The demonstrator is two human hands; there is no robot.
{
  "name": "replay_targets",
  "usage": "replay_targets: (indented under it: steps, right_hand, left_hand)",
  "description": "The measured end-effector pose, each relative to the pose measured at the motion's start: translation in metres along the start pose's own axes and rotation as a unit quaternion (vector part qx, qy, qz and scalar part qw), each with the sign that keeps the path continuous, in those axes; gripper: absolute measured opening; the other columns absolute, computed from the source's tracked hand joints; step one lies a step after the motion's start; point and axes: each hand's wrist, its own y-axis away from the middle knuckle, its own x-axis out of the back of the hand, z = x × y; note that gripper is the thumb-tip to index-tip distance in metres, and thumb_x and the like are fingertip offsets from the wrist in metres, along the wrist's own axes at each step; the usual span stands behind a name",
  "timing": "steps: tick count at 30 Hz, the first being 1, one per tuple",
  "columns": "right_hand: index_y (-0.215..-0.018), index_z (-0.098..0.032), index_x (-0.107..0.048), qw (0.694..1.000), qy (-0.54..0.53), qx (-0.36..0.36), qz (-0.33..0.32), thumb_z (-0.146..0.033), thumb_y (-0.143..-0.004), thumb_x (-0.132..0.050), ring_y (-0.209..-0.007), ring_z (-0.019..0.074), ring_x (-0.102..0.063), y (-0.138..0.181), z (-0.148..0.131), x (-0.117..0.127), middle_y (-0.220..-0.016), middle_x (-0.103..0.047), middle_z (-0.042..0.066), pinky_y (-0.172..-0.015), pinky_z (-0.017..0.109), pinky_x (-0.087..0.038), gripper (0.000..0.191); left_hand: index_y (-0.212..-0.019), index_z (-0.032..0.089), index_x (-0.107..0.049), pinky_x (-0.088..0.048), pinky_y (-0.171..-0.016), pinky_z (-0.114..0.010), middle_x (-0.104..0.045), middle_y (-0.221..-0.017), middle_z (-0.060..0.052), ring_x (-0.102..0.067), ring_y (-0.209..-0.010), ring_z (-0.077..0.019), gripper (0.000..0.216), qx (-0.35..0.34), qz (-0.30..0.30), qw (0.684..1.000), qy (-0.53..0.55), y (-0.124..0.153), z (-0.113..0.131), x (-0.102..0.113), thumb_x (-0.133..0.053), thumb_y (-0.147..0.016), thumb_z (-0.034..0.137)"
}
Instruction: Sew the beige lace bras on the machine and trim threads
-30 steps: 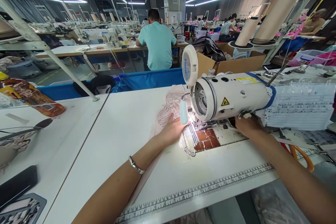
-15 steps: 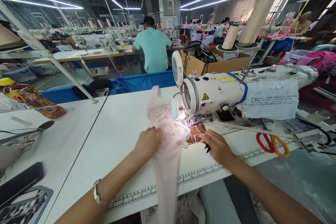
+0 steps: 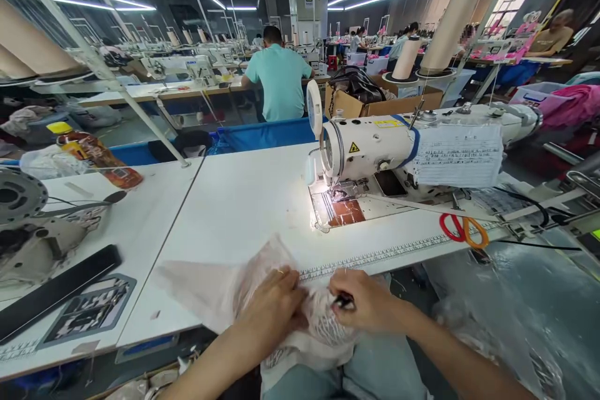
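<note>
My left hand [image 3: 276,300] is closed on a pale pink lace fabric piece [image 3: 250,269] at the table's front edge. Part of the cloth spreads leftward over the white tabletop, and the rest hangs down onto my lap. Just right of it, my right hand [image 3: 365,301] is curled around a small black tool [image 3: 344,301], mostly hidden by the fingers. Its fingertips meet the gathered lace. Beyond both hands stands a white sewing machine [image 3: 365,144], its lamp lit over the needle plate, with no cloth under the needle.
Red-and-orange-handled scissors [image 3: 464,230] lie at the table's right. A measuring tape [image 3: 375,257] runs along the front edge. To the left are a drink bottle [image 3: 100,156] and a long black bar [image 3: 60,290]. Thread cones [image 3: 454,19] stand behind the machine; a person in a teal shirt [image 3: 281,78] sits ahead.
The lace fabric has left the needle area and come toward me to the table edge. Both hands have drawn back with it and closer together. The view has shifted slightly.
</note>
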Motion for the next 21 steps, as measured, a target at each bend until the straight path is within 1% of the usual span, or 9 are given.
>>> replay_targets:
  steps: [3,5,6,8,9,11,14,18,21]
  right_hand:
    - [-0.073,-0.022,-0.036,0.990,-0.093,0.042,-0.097,-0.004,-0.065,-0.065,-0.069,0.0120,-0.042,0.028,-0.011,0.010,-0.074,-0.042,-0.006,-0.063,0.024,-0.032,0.035]
    - [-0.079,-0.022,-0.043,0.978,-0.149,0.043,-0.139,-0.014,-0.069,-0.072,-0.068,0.0117,-0.042,0.038,-0.016,0.016,-0.077,-0.046,-0.005,-0.062,0.023,-0.034,0.031]
    - [-0.087,-0.021,-0.049,0.971,-0.176,0.035,-0.159,-0.023,-0.073,-0.075,-0.067,0.0118,-0.044,0.041,-0.017,0.017,-0.079,-0.050,-0.004,-0.061,0.023,-0.035,0.030]
    - [-0.105,-0.019,-0.058,0.956,-0.218,0.019,-0.194,-0.044,-0.080,-0.076,-0.067,0.0129,-0.050,0.042,-0.017,0.017,-0.085,-0.060,0.001,-0.060,0.024,-0.038,0.040]
    - [-0.109,-0.018,-0.061,0.951,-0.231,0.018,-0.205,-0.052,-0.084,-0.073,-0.067,0.0137,-0.052,0.042,-0.017,0.016,-0.087,-0.063,0.003,-0.061,0.025,-0.039,0.043]
    - [-0.098,-0.017,-0.068,0.951,-0.236,0.028,-0.200,-0.056,-0.091,-0.064,-0.067,0.0148,-0.054,0.040,-0.015,0.014,-0.083,-0.065,0.005,-0.062,0.026,-0.041,0.040]
    - [-0.081,-0.017,-0.067,0.960,-0.222,0.034,-0.166,-0.052,-0.095,-0.060,-0.073,0.0165,-0.057,0.038,-0.013,0.016,-0.082,-0.063,0.007,-0.067,0.028,-0.044,0.038]
    - [-0.093,-0.019,-0.067,0.952,-0.223,-0.006,-0.210,-0.050,-0.090,-0.069,-0.083,0.0186,-0.063,0.037,-0.016,0.025,-0.099,-0.069,0.008,-0.070,0.028,-0.048,0.032]
    - [-0.091,-0.018,-0.070,0.950,-0.220,0.016,-0.222,-0.054,-0.087,-0.071,-0.080,0.0185,-0.062,0.037,-0.019,0.024,-0.091,-0.069,0.007,-0.070,0.029,-0.048,0.036]
  left_hand:
    - [-0.067,0.022,-0.067,-0.042,-0.103,-0.046,-0.066,-0.111,-0.005,-0.055,-0.119,-0.0295,0.027,-0.114,-0.026,0.983,0.139,0.017,0.016,0.011,-0.084,-0.077,0.039]
    - [-0.060,0.019,-0.058,-0.039,-0.105,-0.042,-0.067,-0.097,-0.002,-0.058,-0.108,-0.0225,0.039,-0.184,-0.052,0.953,0.233,0.020,0.022,0.010,-0.076,-0.085,0.044]
    - [-0.056,0.018,-0.051,-0.040,-0.100,-0.039,-0.064,-0.080,-0.001,-0.058,-0.092,-0.0182,0.048,-0.204,-0.067,0.936,0.280,0.020,0.025,0.007,-0.070,-0.089,0.046]
    - [-0.051,0.018,-0.034,-0.043,-0.077,-0.032,-0.039,-0.053,0.004,-0.041,-0.061,-0.0122,0.062,-0.199,-0.088,0.901,0.376,0.017,0.029,-0.003,-0.062,-0.093,0.054]
    - [-0.050,0.019,-0.027,-0.038,-0.065,-0.030,-0.027,-0.050,0.006,-0.029,-0.055,-0.0110,0.067,-0.178,-0.094,0.884,0.423,0.016,0.030,-0.008,-0.062,-0.091,0.058]
    - [-0.050,0.019,-0.022,-0.022,-0.052,-0.029,-0.015,-0.052,0.008,-0.016,-0.054,-0.0099,0.071,-0.127,-0.102,0.856,0.490,0.015,0.032,-0.017,-0.066,-0.086,0.062]
    - [-0.052,0.018,-0.033,-0.018,-0.050,-0.028,-0.021,-0.053,0.007,-0.018,-0.054,-0.0087,0.061,-0.096,-0.126,0.844,0.513,0.018,0.030,-0.020,-0.066,-0.089,0.052]
    - [-0.061,0.014,-0.053,-0.028,-0.054,-0.024,-0.038,-0.055,0.005,-0.029,-0.055,-0.0088,0.045,-0.092,-0.129,0.859,0.486,0.024,0.029,-0.018,-0.057,-0.096,0.041]
    - [-0.064,0.013,-0.059,-0.028,-0.053,-0.023,-0.042,-0.055,0.004,-0.032,-0.055,-0.0089,0.041,-0.069,-0.123,0.859,0.493,0.024,0.031,-0.021,-0.061,-0.094,0.040]
